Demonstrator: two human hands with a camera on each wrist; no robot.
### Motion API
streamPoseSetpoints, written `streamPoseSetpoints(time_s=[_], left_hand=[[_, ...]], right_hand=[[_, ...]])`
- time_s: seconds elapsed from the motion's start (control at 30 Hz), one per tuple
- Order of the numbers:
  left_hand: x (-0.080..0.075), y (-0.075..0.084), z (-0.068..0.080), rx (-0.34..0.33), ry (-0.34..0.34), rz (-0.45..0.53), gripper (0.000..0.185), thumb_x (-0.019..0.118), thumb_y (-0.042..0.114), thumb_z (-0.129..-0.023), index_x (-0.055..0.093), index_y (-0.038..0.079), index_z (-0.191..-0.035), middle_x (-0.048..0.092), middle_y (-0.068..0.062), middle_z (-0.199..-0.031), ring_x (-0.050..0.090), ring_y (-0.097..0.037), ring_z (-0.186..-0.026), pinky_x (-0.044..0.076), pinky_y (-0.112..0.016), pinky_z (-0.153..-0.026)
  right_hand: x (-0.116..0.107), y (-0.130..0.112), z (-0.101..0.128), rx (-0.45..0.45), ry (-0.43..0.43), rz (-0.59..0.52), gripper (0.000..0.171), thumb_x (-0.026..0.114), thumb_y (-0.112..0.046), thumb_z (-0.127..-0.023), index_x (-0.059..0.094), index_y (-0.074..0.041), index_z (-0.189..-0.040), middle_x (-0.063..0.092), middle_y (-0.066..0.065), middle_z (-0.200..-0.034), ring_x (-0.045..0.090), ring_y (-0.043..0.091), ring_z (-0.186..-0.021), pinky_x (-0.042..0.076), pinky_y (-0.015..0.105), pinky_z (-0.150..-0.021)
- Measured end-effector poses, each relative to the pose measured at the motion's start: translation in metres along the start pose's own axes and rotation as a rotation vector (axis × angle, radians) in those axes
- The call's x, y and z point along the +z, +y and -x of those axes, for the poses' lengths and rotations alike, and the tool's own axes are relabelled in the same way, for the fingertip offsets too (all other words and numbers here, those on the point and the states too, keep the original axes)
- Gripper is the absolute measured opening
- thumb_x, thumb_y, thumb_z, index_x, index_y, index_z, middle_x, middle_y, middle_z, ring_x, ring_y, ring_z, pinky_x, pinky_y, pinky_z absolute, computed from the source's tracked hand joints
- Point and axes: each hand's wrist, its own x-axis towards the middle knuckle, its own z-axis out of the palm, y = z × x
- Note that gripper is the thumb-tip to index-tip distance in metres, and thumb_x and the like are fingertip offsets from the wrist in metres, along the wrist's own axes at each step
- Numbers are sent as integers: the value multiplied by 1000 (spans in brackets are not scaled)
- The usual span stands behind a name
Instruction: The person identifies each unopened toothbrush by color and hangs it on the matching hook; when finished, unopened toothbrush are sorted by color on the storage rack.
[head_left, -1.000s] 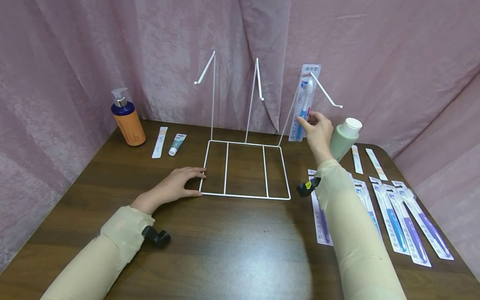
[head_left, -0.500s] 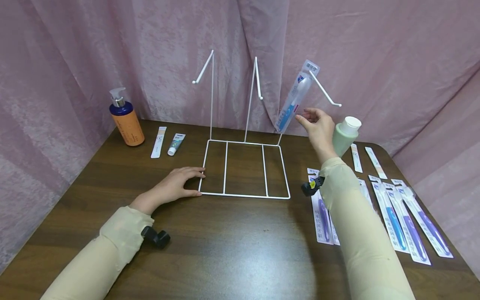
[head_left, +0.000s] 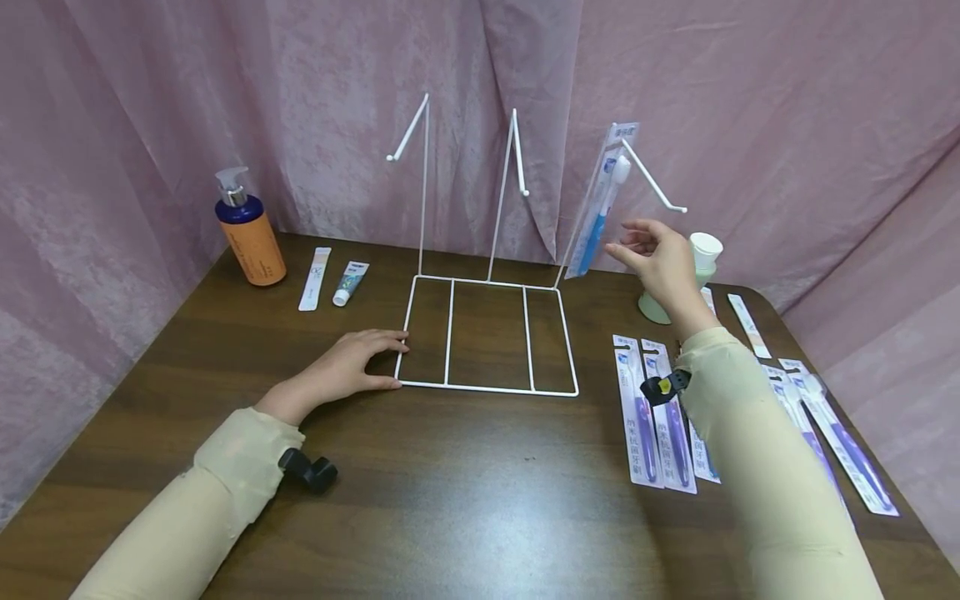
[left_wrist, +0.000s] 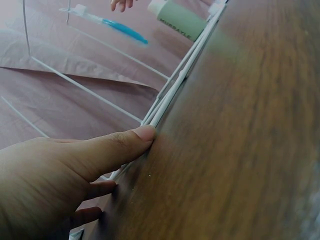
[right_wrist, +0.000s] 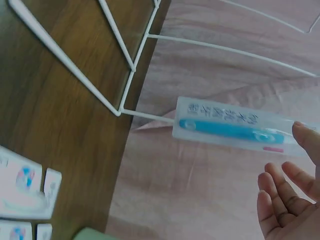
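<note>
Packaged blue toothbrush hangs on the wire rack's right hook, long axis near-vertical, head up. Right hand beside it, fingers relaxed, empty. Left hand rests flat against the rack base.

Both arms in long, snug cream-beige sleeves ending at the wrist, cuffs slightly bunched. Left hand and right hand bare. Small black camera mount at each wrist; the right one shows a yellow spot at 9 o'clock.
</note>
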Motion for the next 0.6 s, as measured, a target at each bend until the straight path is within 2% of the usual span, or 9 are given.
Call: streamPoseSetpoints(time_s=[0.23, 0.43, 0.6], left_hand=[[0, -1, 0, 0, -1, -3, 54, 76, 32, -81, 60, 8, -127, 48, -13, -146, 43, -36, -135, 30, -61, -110], [0, 1, 0, -4, -7, 1, 54, 76, 32, -81, 60, 7, -127, 48, -13, -146, 42, -36, -135, 30, -61, -109], [1, -1, 0, -3, -4, 1, 55, 76, 32, -81, 60, 7, -127, 48, -13, -146, 42, -36, -135, 30, -61, -110]], right_hand=[[-19, -3, 11, -36, -61, 70, 45, 73, -19, -86, 61, -3, -126, 68, 25, -108, 49, -17, -69, 41, 2, -66], [-35, -7, 22, -79, -119, 139, 46, 73, -22, -86, 61, -5, -127, 69, 22, -105, 49, -16, -71, 41, 7, -68], [-47, -10, 33, -85, -168, 205, 46, 73, -27, -86, 61, -6, -125, 70, 19, -104, 55, -6, -79, 41, 9, -67]])
